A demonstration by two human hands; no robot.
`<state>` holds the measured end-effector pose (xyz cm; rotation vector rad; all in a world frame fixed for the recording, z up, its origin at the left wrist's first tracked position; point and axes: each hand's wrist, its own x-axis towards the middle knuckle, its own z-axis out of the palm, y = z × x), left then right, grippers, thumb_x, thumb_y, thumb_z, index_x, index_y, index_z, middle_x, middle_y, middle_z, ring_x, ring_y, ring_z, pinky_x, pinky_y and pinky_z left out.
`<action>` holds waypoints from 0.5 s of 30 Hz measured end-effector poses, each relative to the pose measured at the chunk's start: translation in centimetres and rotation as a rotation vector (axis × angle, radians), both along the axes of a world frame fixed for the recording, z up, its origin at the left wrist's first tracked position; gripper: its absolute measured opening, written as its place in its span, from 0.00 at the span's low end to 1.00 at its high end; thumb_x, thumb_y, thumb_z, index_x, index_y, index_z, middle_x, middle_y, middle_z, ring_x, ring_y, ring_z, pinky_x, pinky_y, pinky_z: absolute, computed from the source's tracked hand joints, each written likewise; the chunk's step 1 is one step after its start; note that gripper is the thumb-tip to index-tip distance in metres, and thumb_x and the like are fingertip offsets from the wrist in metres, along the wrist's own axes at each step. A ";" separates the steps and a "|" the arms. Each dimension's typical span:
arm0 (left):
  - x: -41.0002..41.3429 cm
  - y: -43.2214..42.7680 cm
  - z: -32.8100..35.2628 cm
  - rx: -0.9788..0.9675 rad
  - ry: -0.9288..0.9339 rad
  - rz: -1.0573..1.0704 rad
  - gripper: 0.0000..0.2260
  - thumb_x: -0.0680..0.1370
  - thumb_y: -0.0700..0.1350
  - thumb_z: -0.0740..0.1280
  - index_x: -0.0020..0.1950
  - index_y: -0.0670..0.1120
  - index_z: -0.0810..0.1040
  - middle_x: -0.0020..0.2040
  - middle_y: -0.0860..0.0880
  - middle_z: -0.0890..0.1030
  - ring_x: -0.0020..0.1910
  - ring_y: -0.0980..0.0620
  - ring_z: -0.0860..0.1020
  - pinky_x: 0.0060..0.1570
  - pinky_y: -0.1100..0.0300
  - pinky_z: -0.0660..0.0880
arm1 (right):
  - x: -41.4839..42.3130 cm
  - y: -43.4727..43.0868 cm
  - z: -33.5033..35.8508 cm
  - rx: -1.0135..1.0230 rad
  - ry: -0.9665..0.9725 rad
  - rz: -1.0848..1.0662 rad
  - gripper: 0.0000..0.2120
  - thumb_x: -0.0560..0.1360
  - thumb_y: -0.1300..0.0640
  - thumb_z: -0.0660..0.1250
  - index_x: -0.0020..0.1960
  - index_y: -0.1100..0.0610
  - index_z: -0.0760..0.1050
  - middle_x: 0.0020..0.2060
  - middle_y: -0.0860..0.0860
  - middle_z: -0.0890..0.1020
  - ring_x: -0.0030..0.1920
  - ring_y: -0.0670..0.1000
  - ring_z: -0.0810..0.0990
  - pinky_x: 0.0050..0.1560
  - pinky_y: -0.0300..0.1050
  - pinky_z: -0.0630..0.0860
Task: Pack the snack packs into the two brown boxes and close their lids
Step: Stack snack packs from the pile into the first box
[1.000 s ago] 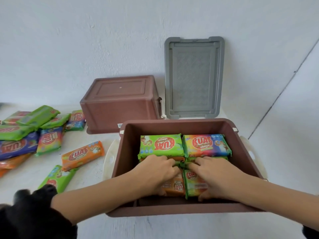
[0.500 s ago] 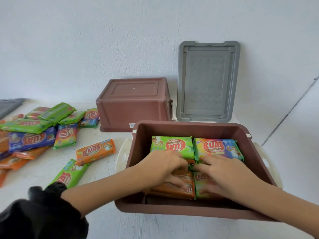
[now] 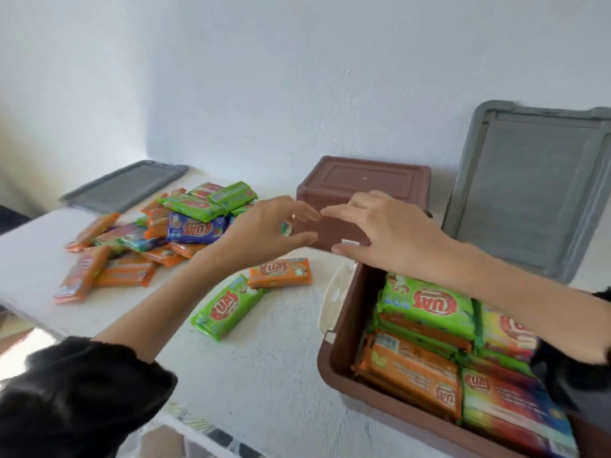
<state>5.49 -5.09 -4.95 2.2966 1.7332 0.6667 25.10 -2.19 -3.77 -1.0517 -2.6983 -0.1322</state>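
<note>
L hand (image 3: 261,233) & R hand (image 3: 386,233) are held open, nothing gripped, just short of the upturned brown box (image 3: 370,176) set crosswise straight ahead, R hand judged nearer; loose snack packs (image 3: 195,228) are piled further left.

one head-worn wide-angle view looks forward and down, close over the white table (image 3: 274,358).

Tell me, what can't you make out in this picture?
Head view:
- Upside-down brown box: its own walls hide the inside. The left hand and right hand cover its front, and whether they touch it is unclear.
- Open brown box: the right part is cut off by the frame edge and covered by the right forearm.
- Pile of snack packs: the left ones are motion-blurred and the lower ones buried, so no count.
</note>
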 end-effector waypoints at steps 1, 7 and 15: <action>-1.3 0.0 -0.8 -0.063 0.050 0.078 0.17 0.75 0.52 0.68 0.62 0.53 0.75 0.59 0.51 0.77 0.53 0.55 0.75 0.53 0.59 0.73 | -1.6 1.1 -0.5 -0.033 -0.047 0.031 0.28 0.75 0.42 0.62 0.73 0.44 0.60 0.57 0.50 0.73 0.61 0.51 0.68 0.48 0.44 0.69; -7.1 -1.4 -7.8 -0.541 0.134 0.393 0.35 0.73 0.58 0.67 0.75 0.48 0.57 0.73 0.44 0.61 0.71 0.45 0.62 0.68 0.51 0.63 | -11.0 7.0 -5.8 -0.345 -0.404 0.253 0.38 0.73 0.47 0.67 0.76 0.50 0.51 0.69 0.57 0.66 0.68 0.56 0.65 0.65 0.49 0.65; -7.6 -3.4 -12.7 -0.471 0.115 0.547 0.34 0.72 0.59 0.68 0.74 0.53 0.58 0.67 0.46 0.67 0.66 0.46 0.65 0.57 0.53 0.68 | -14.2 9.2 -11.3 -0.492 -0.612 0.276 0.45 0.70 0.44 0.70 0.77 0.48 0.45 0.68 0.59 0.66 0.67 0.58 0.66 0.67 0.47 0.64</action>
